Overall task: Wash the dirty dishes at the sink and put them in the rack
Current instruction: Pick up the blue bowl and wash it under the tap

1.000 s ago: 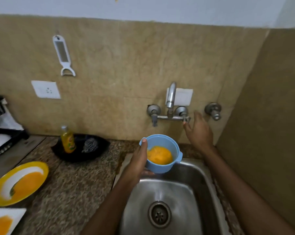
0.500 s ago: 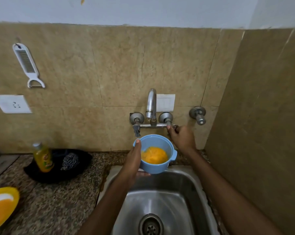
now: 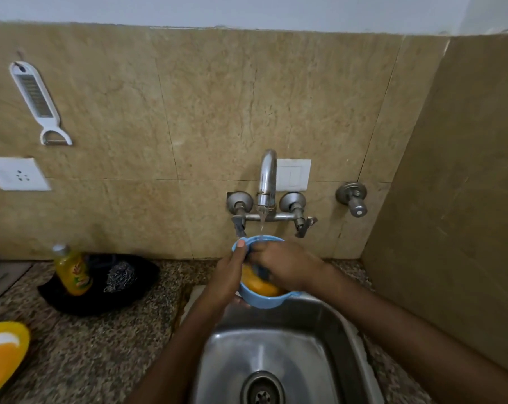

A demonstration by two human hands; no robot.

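Observation:
A light blue bowl [image 3: 261,300] smeared with orange residue hangs over the back of the steel sink [image 3: 328,325], under the tap [image 3: 268,176]. Water runs from the spout into the bowl. My left hand [image 3: 225,277] grips the bowl's left rim, thumb on the edge. My right hand [image 3: 286,265] lies across the top of the bowl with its fingers inside, hiding most of the inside. Whether those fingers hold anything cannot be seen. A yellow plate [image 3: 1,354] with orange smears lies at the left edge of the counter.
A yellow dish-soap bottle [image 3: 71,271] and a steel scrubber [image 3: 120,277] sit in a black dish [image 3: 101,301] left of the sink. A peeler [image 3: 36,97] hangs on the tiled wall above a socket [image 3: 16,174]. A side wall stands close on the right.
My right hand left the right tap handle and came down into the bowl. Water now runs from the spout. The view shifted right, taking the rack and the white plate out of sight.

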